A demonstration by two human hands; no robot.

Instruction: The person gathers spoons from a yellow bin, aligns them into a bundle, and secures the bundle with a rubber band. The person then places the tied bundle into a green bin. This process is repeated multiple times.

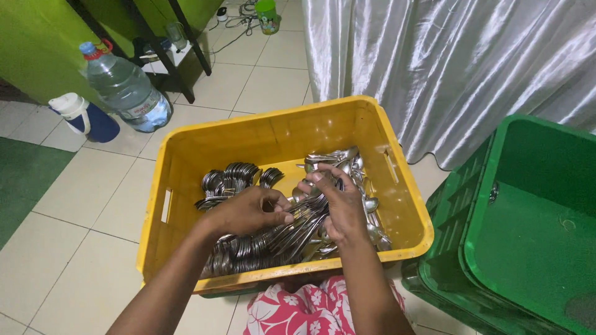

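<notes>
A yellow plastic crate [205, 139] stands on the tiled floor, holding several rows of stacked metal spoons [233, 180] and a looser pile at its right side [363, 205]. My left hand [245, 211] and my right hand [338, 205] are both inside the crate, closed together around one bundle of spoons [304, 220] near the middle. The bundle's handles point toward me. Lower rows of spoons are partly hidden under my forearms.
A green plastic crate [528, 229] sits at the right, stacked on another. Silver curtain fabric [459, 68] hangs behind. A large water bottle [127, 90], a blue and white flask [84, 115] and a green cup [267, 15] stand on the floor at left.
</notes>
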